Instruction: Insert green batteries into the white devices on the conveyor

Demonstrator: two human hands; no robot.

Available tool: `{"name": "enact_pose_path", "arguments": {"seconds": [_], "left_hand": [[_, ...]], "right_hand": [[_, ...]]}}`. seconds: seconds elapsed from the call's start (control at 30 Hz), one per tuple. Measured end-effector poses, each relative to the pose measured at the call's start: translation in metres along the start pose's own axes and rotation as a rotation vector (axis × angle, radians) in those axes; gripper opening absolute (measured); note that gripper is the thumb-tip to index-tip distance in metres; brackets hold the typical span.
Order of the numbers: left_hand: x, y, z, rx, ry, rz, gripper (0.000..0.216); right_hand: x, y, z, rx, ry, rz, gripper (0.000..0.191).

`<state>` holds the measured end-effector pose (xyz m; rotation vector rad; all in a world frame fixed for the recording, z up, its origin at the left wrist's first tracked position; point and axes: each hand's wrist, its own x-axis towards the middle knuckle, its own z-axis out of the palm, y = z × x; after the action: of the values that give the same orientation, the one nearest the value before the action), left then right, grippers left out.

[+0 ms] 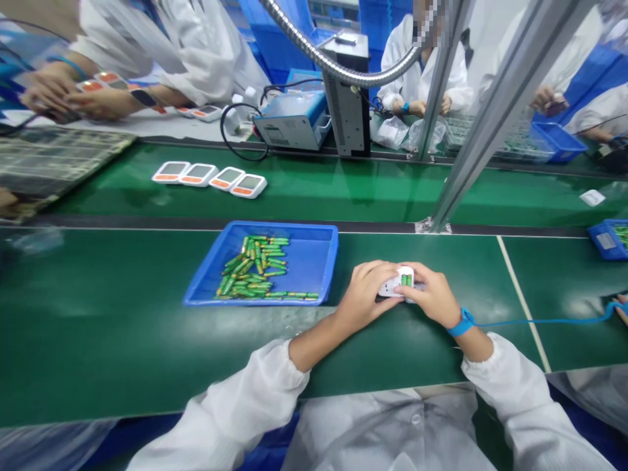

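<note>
A small white electronic device is held between both hands just above the green bench, its battery compartment facing up. Green batteries show in that compartment. My left hand grips the device's left side, fingers over the top edge and thumb below. From the right, my right hand closes on the other side, with its thumb at the batteries. A blue wrist strap circles my right wrist. Left of my hands stands a blue tray with many loose green batteries.
Several white-and-orange devices with screens lie on the green strip behind. A metal post rises beyond my hands. The strap's blue cord runs right. Another blue tray sits far right. Co-workers in white sit opposite.
</note>
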<state>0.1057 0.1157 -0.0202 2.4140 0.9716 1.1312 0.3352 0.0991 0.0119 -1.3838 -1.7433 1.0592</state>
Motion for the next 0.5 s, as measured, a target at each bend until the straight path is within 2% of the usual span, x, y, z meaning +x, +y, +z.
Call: {"name": "enact_pose_path", "arguments": {"seconds": [0.07,0.13,0.2,0.3,0.37,0.43,0.5], "left_hand": [[0.001,0.001,0.0,0.021,0.043,0.05,0.051],[0.001,0.004,0.001,0.029,0.048,0.081,0.057],[0.001,0.008,0.002,0.025,-0.003,0.12,0.057],[0.006,0.019,0.001,0.018,-0.118,0.148,0.047],[0.019,0.022,-0.002,0.02,-0.173,0.097,0.043],[0.041,0.018,-0.005,0.059,-0.243,0.017,0.042],[0.073,0.006,-0.004,0.145,-0.344,-0.058,0.041]], "right_hand": [[-0.004,-0.007,-0.003,0.122,-0.045,0.006,0.043],[-0.01,-0.005,-0.014,0.126,-0.052,-0.023,0.041],[-0.022,0.008,-0.038,0.01,0.06,-0.052,0.042],[-0.048,0.052,-0.095,-0.3,0.412,-0.053,0.042],[-0.068,0.091,-0.14,-0.515,0.594,-0.025,0.042],[-0.086,0.127,-0.181,-0.654,0.667,0.024,0.044],[-0.098,0.152,-0.209,-0.736,0.69,0.091,0.046]]}}
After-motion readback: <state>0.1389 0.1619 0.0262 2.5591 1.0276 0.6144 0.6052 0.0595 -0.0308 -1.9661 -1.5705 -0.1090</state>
